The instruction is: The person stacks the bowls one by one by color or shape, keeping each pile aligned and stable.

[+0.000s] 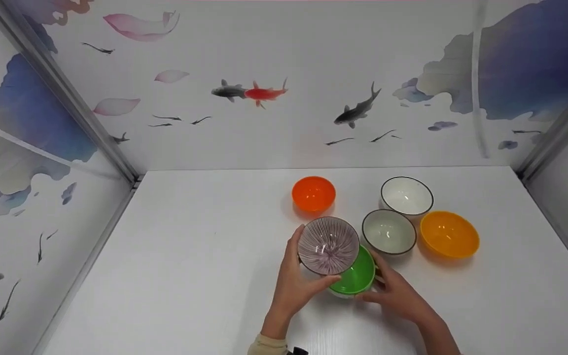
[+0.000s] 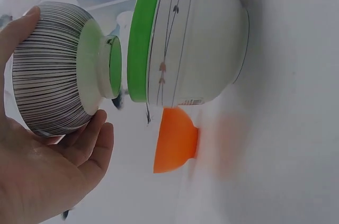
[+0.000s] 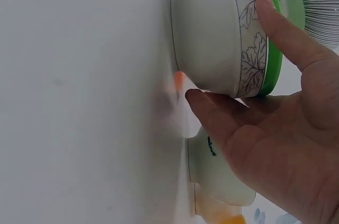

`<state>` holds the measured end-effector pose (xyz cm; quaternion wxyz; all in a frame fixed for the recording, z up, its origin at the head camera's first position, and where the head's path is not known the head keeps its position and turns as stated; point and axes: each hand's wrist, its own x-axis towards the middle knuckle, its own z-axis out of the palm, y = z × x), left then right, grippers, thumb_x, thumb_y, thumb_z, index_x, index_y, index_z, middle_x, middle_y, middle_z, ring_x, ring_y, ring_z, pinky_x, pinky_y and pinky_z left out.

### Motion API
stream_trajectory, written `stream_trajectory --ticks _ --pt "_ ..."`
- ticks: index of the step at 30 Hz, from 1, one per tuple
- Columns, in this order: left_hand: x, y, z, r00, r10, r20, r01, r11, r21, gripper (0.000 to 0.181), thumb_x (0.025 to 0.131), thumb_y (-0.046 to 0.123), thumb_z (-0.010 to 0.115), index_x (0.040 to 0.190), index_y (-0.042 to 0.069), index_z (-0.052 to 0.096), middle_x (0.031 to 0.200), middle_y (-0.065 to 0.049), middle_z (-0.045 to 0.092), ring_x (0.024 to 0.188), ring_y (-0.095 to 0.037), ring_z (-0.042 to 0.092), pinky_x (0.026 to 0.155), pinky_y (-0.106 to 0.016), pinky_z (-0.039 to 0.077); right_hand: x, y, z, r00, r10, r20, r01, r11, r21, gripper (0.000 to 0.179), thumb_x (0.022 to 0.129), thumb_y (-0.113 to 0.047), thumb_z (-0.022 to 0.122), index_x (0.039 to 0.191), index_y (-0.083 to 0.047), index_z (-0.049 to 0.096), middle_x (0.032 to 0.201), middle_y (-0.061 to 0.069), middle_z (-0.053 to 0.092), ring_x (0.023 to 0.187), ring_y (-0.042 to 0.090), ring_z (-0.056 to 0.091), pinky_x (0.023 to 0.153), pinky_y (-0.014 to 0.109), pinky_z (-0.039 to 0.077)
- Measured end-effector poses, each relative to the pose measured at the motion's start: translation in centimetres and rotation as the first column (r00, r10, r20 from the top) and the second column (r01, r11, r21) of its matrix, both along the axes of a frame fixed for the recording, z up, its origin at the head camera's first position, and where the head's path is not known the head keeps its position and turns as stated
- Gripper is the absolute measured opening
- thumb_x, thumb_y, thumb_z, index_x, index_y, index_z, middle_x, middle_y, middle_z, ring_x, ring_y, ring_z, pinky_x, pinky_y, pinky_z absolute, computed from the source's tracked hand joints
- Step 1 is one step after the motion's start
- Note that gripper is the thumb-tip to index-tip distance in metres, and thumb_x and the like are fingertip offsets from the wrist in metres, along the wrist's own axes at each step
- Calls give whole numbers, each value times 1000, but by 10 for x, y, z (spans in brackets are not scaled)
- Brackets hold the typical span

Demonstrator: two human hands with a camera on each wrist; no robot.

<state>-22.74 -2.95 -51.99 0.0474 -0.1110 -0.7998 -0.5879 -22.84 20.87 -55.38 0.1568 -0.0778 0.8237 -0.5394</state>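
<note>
My left hand holds a small striped bowl by its sides, thumb near and fingers at the far left. The bowl is upright, its foot a little above a green bowl, as the left wrist view shows. That green bowl sits inside a white bowl with a leaf-patterned band; only its green rim shows from the side. My right hand grips the white bowl at its right side, thumb near the rim. Whether the white bowl's base touches the table cannot be told.
An orange bowl stands behind the striped one. To the right are a pale grey-green bowl, a white dark-rimmed bowl and a yellow-orange bowl, close together. Painted panels wall the white table at the back and sides.
</note>
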Motion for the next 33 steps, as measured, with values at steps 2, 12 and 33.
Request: stream_trajectory --ticks 2,12,33 --pt "2 2 -1 1000 -11 2 11 1000 -1 115 67 35 92 157 16 23 153 -4 43 140 -24 46 115 -49 41 2 0 0 1000 15 -2 -15 1000 6 112 74 -27 87 161 -20 16 165 18 22 145 44 36 116 49 38" --pt "4 11 -4 999 -49 -13 48 997 -54 117 65 46 91 157 23 23 154 2 43 140 -20 46 117 -50 39 4 5 9 999 35 -6 -35 999 -9 110 76 -25 87 160 -12 17 162 23 26 143 48 37 115 55 36" --pt "-2 16 -18 996 -76 42 78 996 -51 118 64 44 93 157 23 24 158 2 39 143 -20 43 119 -51 36 10 8 42 976 -125 -178 144 985 99 72 83 -30 81 146 -15 48 147 8 55 126 29 59 107 46 48"
